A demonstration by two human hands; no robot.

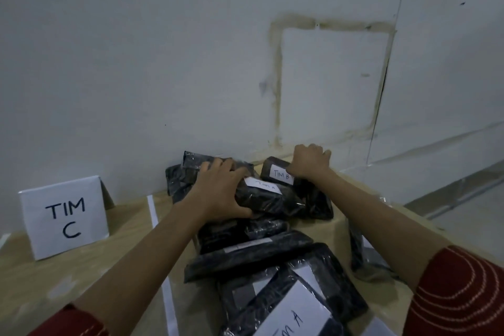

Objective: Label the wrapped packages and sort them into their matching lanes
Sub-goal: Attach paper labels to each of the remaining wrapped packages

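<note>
Several black plastic-wrapped packages lie piled on the tan table (54,281) near the wall. My left hand (221,191) grips the top package (270,202), which bears a white label reading TIM A. My right hand (309,162) grips the far end of a smaller package labelled TIM B (278,172) at the back of the pile. Nearer to me, a flat package (245,256) lies across the pile, and another (294,305) carries a large TIM A label.
A folded white sign reading TIM C (65,217) stands at the left by the wall. White tape strips (152,211) mark lanes on the table. One more wrapped package (360,251) hangs at the table's right edge. The pale wall rises directly behind the pile.
</note>
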